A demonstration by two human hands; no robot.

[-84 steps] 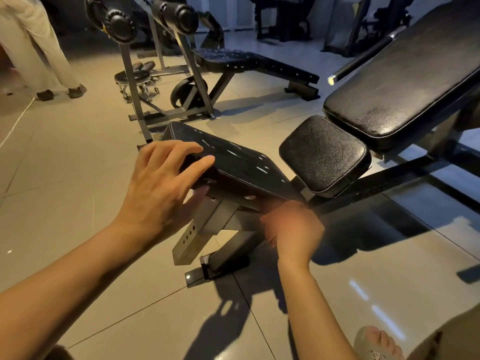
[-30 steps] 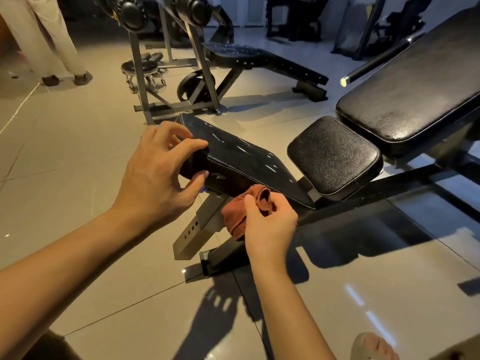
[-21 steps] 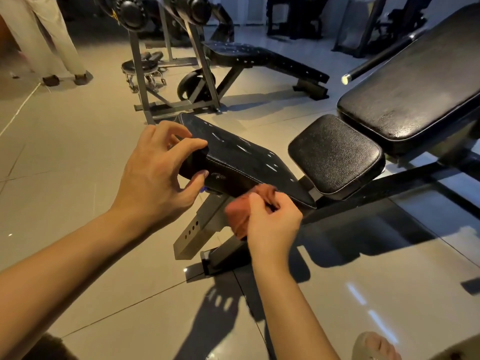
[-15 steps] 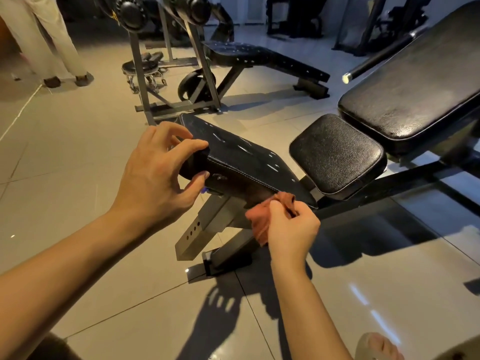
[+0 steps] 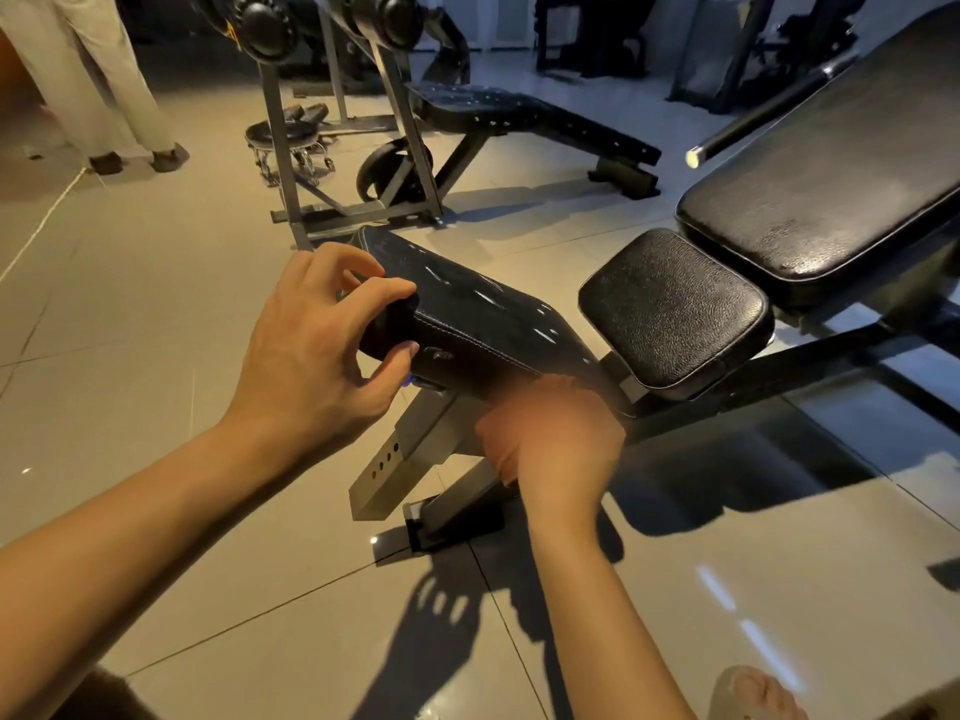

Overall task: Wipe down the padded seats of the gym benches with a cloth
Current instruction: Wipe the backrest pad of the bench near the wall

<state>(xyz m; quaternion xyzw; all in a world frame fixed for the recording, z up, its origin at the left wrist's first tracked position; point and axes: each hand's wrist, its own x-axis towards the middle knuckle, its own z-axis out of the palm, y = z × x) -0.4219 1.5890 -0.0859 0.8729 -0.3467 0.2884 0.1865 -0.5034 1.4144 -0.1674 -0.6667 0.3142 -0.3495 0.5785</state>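
A black padded arm pad (image 5: 478, 314) tilts on a steel post in the middle of the view. My left hand (image 5: 317, 350) grips its near left corner, fingers on top and thumb underneath. My right hand (image 5: 561, 439) is motion-blurred just below the pad's near edge, holding an orange-red cloth (image 5: 498, 439) that shows only as a blurred reddish patch at the hand's left side. To the right are the bench's small black seat pad (image 5: 675, 309) and its long inclined back pad (image 5: 831, 200).
Beyond stands a second bench (image 5: 524, 116) with a steel rack (image 5: 332, 148) holding weight plates (image 5: 265, 23). A bar end (image 5: 696, 158) pokes in at the right. A person's legs (image 5: 104, 80) stand at far left. My sandalled foot (image 5: 753, 693) is at the bottom right on the tiled floor.
My right hand with the cloth has slid left and right along the pad's near lower edge and is now blurred with motion. My left hand keeps its grip on the pad's corner.
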